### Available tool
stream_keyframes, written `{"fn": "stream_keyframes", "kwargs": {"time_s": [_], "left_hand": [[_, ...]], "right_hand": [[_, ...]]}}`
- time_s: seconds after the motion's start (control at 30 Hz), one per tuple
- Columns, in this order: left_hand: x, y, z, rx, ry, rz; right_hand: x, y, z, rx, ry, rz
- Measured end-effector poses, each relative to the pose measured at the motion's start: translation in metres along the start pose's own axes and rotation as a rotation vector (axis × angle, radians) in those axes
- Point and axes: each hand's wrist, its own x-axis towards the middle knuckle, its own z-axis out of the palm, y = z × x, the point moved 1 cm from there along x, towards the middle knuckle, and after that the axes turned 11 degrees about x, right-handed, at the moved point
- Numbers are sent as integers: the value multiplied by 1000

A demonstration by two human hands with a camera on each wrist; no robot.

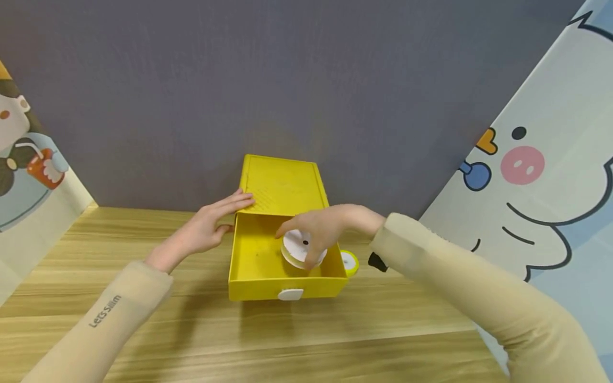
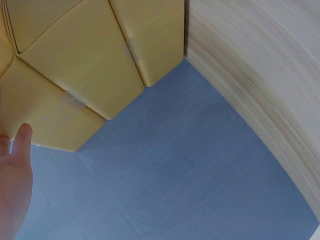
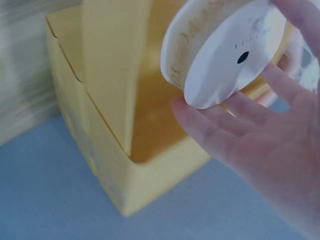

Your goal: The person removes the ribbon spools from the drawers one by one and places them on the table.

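Note:
A yellow box point(image 1: 287, 181) has its yellow drawer point(image 1: 254, 252) pulled out toward me. Inside the drawer outline in the head view, my right hand point(image 1: 324, 227) grips a white spool of ribbon point(image 1: 293, 243) by its edge, thumb on the near side. The right wrist view shows pale printed ribbon wound between the spool's white discs point(image 3: 235, 60). My left hand point(image 1: 207, 226) rests against the box's left side, its fairly straight fingers reaching the top edge and its thumb lower down. Two of its fingertips show beside the box wall in the left wrist view.
A white tab point(image 1: 290, 294) is on the drawer front. Right of the drawer, a small roll with a yellow-green rim point(image 1: 349, 263) lies on the wood-patterned table point(image 1: 383, 330). A grey wall point(image 1: 287, 80) rises behind the box, with cartoon-printed panels point(image 1: 551, 213) at both sides.

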Motion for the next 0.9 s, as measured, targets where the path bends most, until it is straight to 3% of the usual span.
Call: {"fn": "stream_keyframes", "kwargs": {"time_s": [0.2,0.43,0.67,0.9], "left_hand": [[0,-1,0,2,0,-2],[-1,0,0,5,-11,-5],[1,4,-2,-8,4,7],[0,2,-2,4,20,27]], "right_hand": [[-20,-5,-16,32,34,-1],[-46,0,-31,23,131,3],[-65,21,-38,76,184,20],[-81,56,-41,136,265,42]]}}
